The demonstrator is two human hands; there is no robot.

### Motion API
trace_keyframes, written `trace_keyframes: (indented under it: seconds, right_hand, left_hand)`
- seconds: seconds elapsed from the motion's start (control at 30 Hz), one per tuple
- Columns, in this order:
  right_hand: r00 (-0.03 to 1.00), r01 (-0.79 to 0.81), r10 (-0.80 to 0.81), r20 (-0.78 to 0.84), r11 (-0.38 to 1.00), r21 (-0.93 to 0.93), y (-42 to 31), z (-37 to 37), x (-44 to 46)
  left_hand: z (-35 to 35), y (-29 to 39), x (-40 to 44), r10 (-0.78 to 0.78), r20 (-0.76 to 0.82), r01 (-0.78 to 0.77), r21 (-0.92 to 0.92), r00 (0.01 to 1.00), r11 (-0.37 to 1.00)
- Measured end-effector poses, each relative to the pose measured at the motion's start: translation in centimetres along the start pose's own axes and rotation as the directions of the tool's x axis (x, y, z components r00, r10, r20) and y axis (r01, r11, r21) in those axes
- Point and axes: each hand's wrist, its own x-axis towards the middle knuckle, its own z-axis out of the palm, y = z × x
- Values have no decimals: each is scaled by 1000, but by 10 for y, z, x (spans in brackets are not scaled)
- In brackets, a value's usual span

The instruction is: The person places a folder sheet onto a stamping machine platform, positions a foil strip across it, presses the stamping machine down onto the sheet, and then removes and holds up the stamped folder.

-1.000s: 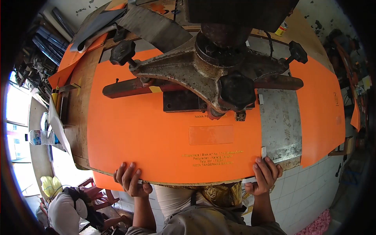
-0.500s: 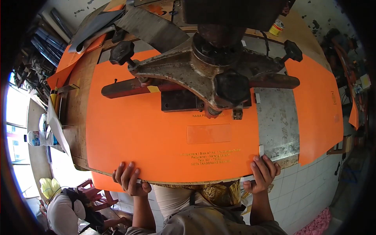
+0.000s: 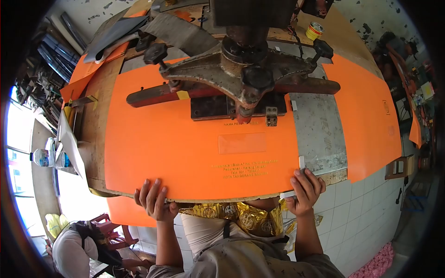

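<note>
A large orange sheet with gold lettering and a pressed rectangular outline lies under a heavy metal press. My left hand grips the sheet's front edge at the left, its fingers on top and thumb at the rim. At the front right corner my right hand holds the same edge in a similar way, close to a small pale stop on the grey metal plate. The press's dark block hides part of the upper lettering.
Another orange sheet lies at the right. Gold foil hangs below the front edge. A yellow can stands at the back, and a plastic bottle is at the left. A person is at lower left.
My view has shifted, so the press, sheets and hands appear a little higher in the picture. Both hands keep their places on the front edge, and the sheet looks unmoved under the press.
</note>
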Motion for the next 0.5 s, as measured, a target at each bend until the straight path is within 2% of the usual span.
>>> trace_keyframes:
  seconds: [0.3, 0.5]
  right_hand:
    - [997, -4, 12, -82, 996, 93, -2, 5, 5]
    - [998, -33, 40, -48, 990, 139, -13, -7, 15]
  left_hand:
    - [3, -2, 0, 38, -16, -38, 12, 999, 999]
    - [-2, 4, 7, 26, -8, -26, 22, 1000, 999]
